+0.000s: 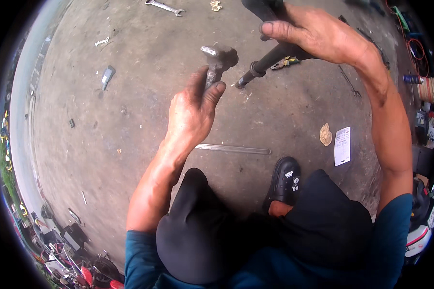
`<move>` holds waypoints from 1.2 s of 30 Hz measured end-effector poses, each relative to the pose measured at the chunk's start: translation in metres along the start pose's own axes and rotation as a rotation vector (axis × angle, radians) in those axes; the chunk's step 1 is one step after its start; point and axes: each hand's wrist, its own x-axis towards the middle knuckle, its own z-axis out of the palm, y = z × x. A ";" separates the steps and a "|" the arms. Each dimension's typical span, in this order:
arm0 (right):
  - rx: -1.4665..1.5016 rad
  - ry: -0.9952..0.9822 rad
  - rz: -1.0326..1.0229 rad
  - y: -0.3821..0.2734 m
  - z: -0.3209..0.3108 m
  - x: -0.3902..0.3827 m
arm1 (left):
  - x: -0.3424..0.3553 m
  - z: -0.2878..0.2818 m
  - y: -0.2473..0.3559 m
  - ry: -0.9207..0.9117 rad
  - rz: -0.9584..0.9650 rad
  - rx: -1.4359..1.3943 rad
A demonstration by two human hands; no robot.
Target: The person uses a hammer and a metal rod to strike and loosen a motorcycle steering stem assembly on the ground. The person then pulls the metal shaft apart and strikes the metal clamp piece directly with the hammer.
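Observation:
My left hand [193, 108] is closed round a worn metal hammer [218, 62] just below its head, and the head points up and away from me. At the upper right, my right hand [313, 33] grips a dark metal part with a long stem [272, 58], likely a motorcycle steering stem. Its thumb lies over the part and the other fingers are mostly hidden behind it. The stem slants down to the left, its ringed lower end near the concrete floor. A small gap separates the hammer head from the stem.
Pliers with yellow on them [285, 62] lie behind the stem. A flat metal bar [234, 149] lies before my knees, a spanner [165, 7] at the far edge. A paper slip [342, 146] and crumpled tan piece [325, 134] are at right. Motorcycles [67, 260] stand lower left.

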 end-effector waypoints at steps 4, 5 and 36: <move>-0.057 -0.115 0.026 -0.007 -0.006 0.014 | -0.009 0.002 -0.029 -0.066 -0.099 0.069; -0.048 0.409 -0.318 0.031 0.031 0.024 | -0.012 0.000 -0.028 -0.050 -0.060 0.071; 0.965 0.263 0.219 0.055 0.066 -0.054 | -0.030 0.052 0.040 -0.152 -0.156 -0.061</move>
